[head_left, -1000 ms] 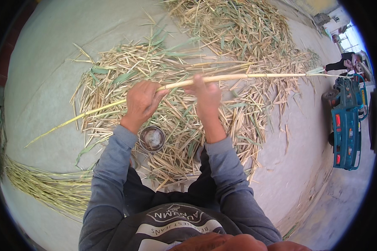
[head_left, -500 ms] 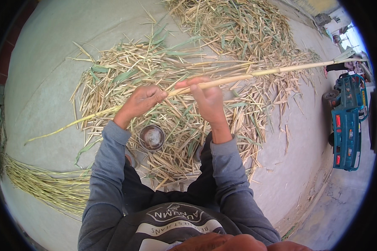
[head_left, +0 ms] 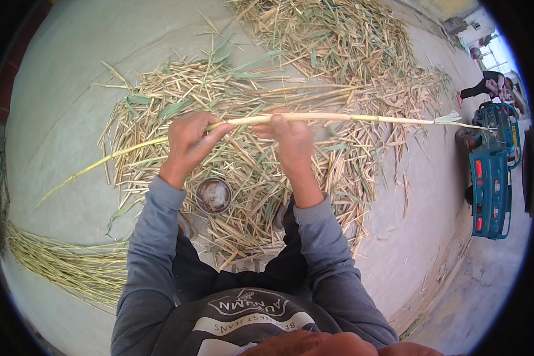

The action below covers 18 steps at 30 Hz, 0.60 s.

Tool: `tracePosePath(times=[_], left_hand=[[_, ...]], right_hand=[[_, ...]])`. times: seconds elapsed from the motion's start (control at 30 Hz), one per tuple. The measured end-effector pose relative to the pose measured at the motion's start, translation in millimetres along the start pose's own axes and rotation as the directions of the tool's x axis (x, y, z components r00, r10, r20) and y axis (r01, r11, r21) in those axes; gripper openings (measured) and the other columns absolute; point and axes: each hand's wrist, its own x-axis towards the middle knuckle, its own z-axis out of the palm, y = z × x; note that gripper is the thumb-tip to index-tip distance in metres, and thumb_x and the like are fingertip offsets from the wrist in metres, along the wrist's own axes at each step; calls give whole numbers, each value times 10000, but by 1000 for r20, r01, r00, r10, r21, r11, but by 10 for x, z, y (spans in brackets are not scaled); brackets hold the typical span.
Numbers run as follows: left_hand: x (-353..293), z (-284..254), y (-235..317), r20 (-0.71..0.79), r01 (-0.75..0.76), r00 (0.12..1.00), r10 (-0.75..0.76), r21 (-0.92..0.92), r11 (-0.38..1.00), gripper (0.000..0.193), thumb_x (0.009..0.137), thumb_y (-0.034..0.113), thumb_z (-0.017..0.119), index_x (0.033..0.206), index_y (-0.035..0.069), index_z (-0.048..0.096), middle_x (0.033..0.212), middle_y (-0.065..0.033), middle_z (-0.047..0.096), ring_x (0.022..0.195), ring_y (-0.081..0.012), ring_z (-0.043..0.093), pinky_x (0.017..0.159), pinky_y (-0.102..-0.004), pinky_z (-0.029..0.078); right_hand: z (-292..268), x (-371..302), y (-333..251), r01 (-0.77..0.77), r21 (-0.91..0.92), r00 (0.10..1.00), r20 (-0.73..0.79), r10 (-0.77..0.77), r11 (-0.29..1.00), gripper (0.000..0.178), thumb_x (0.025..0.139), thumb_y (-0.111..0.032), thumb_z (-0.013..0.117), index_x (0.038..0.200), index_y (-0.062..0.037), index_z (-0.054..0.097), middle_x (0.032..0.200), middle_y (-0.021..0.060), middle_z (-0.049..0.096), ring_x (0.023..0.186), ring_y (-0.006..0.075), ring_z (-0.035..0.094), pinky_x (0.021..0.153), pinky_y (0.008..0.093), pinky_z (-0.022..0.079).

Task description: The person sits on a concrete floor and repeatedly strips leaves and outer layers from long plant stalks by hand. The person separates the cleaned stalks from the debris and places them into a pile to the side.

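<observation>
A long, pale yellow plant stalk point(head_left: 326, 117) lies crosswise in front of me, its thin green-yellow tip trailing left and a papery husk near its right end. My left hand point(head_left: 188, 142) is wrapped round it left of the middle. My right hand point(head_left: 295, 147) grips it further right, thumb on the near side and the fingers partly hidden and a little blurred. Under both hands spreads a heap of dry stalk and husk pieces point(head_left: 166, 89). Between my feet stands a small round metal bowl point(head_left: 229, 202); what is inside I cannot make out.
At the left lies a bundle of thin green-yellow stalks point(head_left: 71, 261) on the concrete floor point(head_left: 71, 118). A larger husk pile point(head_left: 344, 38) rises at the far side. On the right stand a teal cargo vehicle point(head_left: 490, 193) and, behind it, another person point(head_left: 491, 87).
The stalk's right end has swung down toward me, and its middle now bows upward. My left hand has shifted slightly left and up. The other person has come further into view.
</observation>
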Motion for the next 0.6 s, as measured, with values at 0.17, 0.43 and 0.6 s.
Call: tracePosePath(times=[0.17,0.43,0.6], left_hand=[[4,-56,-35,3,62,998,-62,-85,994,283,852,300,840,802,45,727,635,-61,626,526,-184,556,502,-340,394],[-38,-280,-175,168,275,952,-257,-92,957,290,860,270,844,798,23,704,654,-25,610,580,-116,516,531,-305,377],[-28,-406,-259,269,387,900,-343,-132,912,258,873,220,839,799,20,694,689,9,611,621,-66,505,551,-271,377]], right_hand=[[-197,96,-89,138,145,990,-64,-130,980,363,1045,-283,644,1226,26,582,1115,198,739,857,219,759,711,290,618],[-669,165,-304,160,87,987,-17,-159,983,332,1050,-239,635,1229,33,572,1082,217,737,863,269,760,742,327,633],[-724,60,-374,149,-180,985,117,-129,972,287,1049,-193,627,1189,56,598,973,198,751,871,248,769,755,330,630]])
